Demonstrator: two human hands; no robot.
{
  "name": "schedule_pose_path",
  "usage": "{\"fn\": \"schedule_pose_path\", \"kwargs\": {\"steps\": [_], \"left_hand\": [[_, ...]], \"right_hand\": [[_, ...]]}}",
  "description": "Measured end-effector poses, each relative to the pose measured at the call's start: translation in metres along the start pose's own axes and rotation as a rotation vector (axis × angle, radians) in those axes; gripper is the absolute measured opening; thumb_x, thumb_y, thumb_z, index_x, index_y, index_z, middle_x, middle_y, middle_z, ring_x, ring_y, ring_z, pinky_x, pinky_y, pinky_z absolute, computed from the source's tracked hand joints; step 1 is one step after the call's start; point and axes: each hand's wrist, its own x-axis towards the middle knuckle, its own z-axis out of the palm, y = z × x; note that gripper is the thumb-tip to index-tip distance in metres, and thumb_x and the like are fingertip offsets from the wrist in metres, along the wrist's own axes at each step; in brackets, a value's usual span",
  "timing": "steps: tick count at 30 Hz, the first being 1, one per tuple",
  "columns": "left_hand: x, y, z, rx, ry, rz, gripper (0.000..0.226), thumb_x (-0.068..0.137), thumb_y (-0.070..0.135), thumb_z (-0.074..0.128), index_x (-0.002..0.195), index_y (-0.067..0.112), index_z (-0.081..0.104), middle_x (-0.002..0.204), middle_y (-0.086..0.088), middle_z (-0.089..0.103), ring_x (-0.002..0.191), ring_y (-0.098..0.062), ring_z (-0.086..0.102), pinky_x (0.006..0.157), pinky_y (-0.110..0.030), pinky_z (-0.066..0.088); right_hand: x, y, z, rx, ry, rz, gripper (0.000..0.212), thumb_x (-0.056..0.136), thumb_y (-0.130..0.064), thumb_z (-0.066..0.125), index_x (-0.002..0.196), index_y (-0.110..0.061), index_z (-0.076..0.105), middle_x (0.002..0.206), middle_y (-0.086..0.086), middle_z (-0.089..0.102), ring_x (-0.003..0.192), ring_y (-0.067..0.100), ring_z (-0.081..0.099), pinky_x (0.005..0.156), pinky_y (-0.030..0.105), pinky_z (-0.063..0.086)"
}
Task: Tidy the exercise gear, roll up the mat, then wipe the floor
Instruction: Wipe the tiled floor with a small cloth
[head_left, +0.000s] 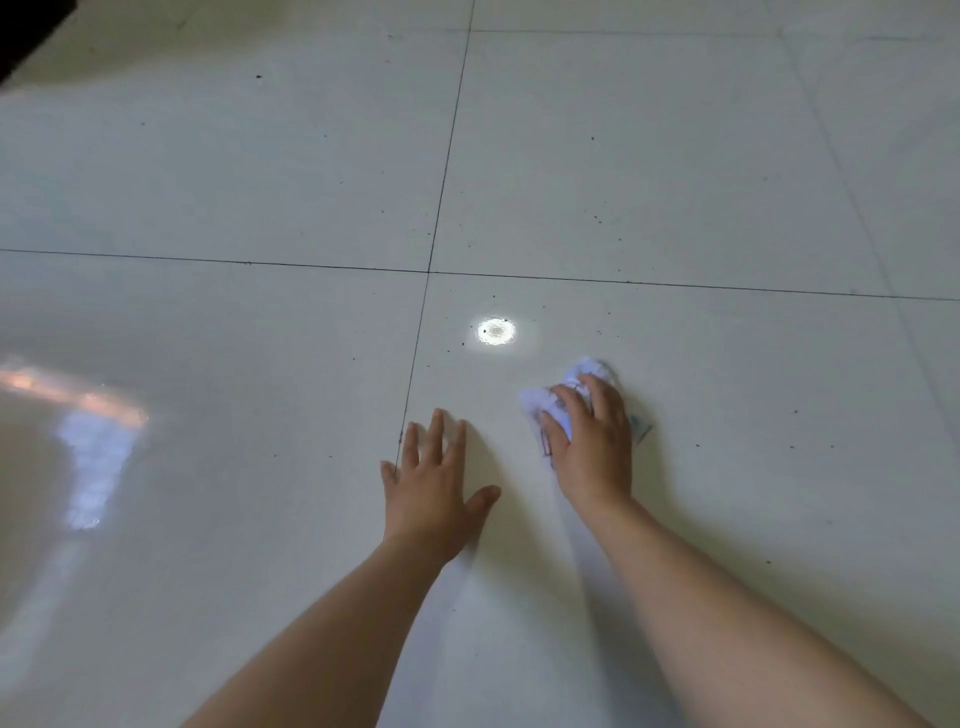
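Observation:
A glossy white tiled floor (675, 171) fills the view, crossed by dark grout lines and dotted with small dark specks. My right hand (595, 441) presses a crumpled white cloth (550, 402) flat against the tile, fingers curled over it; part of the cloth pokes out beyond the fingertips and at the right of the hand. My left hand (434, 483) rests palm down on the floor to the left of it, fingers spread, holding nothing. No mat or exercise gear is in view.
A bright round light reflection (496, 331) shines on the tile just beyond the cloth. A window reflection (88, 447) glares at the left. A dark object's corner (26, 31) shows at the top left.

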Motion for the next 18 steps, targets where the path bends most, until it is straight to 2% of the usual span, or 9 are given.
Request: {"fn": "schedule_pose_path", "kwargs": {"steps": [2, 4, 8, 10, 15, 18], "left_hand": [[-0.006, -0.003, 0.003, 0.051, 0.019, 0.026, 0.078, 0.09, 0.063, 0.029, 0.148, 0.028, -0.008, 0.156, 0.005, -0.019, 0.144, -0.024, -0.014, 0.114, -0.05, 0.01], [-0.014, -0.006, 0.006, 0.101, 0.026, 0.056, 0.076, 0.091, 0.062, 0.025, 0.148, 0.027, -0.009, 0.156, 0.005, -0.018, 0.145, -0.023, -0.012, 0.115, -0.047, 0.01], [-0.027, 0.005, 0.008, 0.201, 0.062, 0.171, 0.067, 0.095, 0.052, 0.022, 0.148, 0.026, -0.008, 0.158, 0.003, -0.013, 0.146, -0.023, -0.005, 0.114, -0.046, 0.015], [-0.032, 0.025, 0.012, 0.205, 0.059, 0.269, 0.064, 0.096, 0.05, 0.023, 0.148, 0.028, -0.008, 0.158, 0.002, -0.01, 0.146, -0.022, -0.003, 0.114, -0.044, 0.015], [-0.048, 0.091, 0.031, 0.17, -0.025, 0.441, 0.065, 0.096, 0.049, 0.027, 0.149, 0.026, -0.005, 0.158, 0.003, -0.008, 0.146, -0.02, -0.001, 0.114, -0.042, 0.017], [-0.058, 0.116, 0.037, 0.193, -0.061, 0.505, 0.063, 0.097, 0.047, 0.028, 0.149, 0.026, -0.001, 0.158, 0.002, -0.009, 0.146, -0.02, -0.002, 0.114, -0.041, 0.016]], "right_hand": [[-0.035, 0.0, -0.013, -0.008, -0.063, -0.09, 0.032, 0.088, -0.041, 0.047, 0.108, -0.021, 0.062, 0.13, 0.004, 0.048, 0.123, 0.02, 0.039, 0.099, 0.033, 0.034], [-0.064, 0.013, -0.028, -0.032, -0.114, -0.159, 0.033, 0.087, -0.042, 0.048, 0.11, -0.023, 0.06, 0.132, 0.002, 0.047, 0.123, 0.02, 0.042, 0.098, 0.031, 0.037], [-0.074, 0.058, -0.065, -0.148, 0.035, 0.082, 0.039, 0.086, -0.044, 0.044, 0.107, -0.017, 0.064, 0.13, 0.004, 0.048, 0.119, 0.019, 0.044, 0.094, 0.031, 0.037], [-0.082, 0.068, -0.077, -0.167, 0.051, 0.154, 0.041, 0.085, -0.043, 0.042, 0.105, -0.016, 0.064, 0.13, 0.005, 0.049, 0.116, 0.019, 0.044, 0.094, 0.031, 0.037], [-0.145, 0.069, -0.093, -0.188, -0.063, 0.085, 0.035, 0.085, -0.043, 0.045, 0.106, -0.02, 0.061, 0.129, 0.007, 0.051, 0.117, 0.022, 0.048, 0.093, 0.037, 0.044], [-0.183, 0.085, -0.111, -0.206, -0.039, 0.079, 0.03, 0.086, -0.041, 0.049, 0.105, -0.02, 0.06, 0.126, 0.006, 0.053, 0.116, 0.02, 0.05, 0.091, 0.035, 0.043]]}}
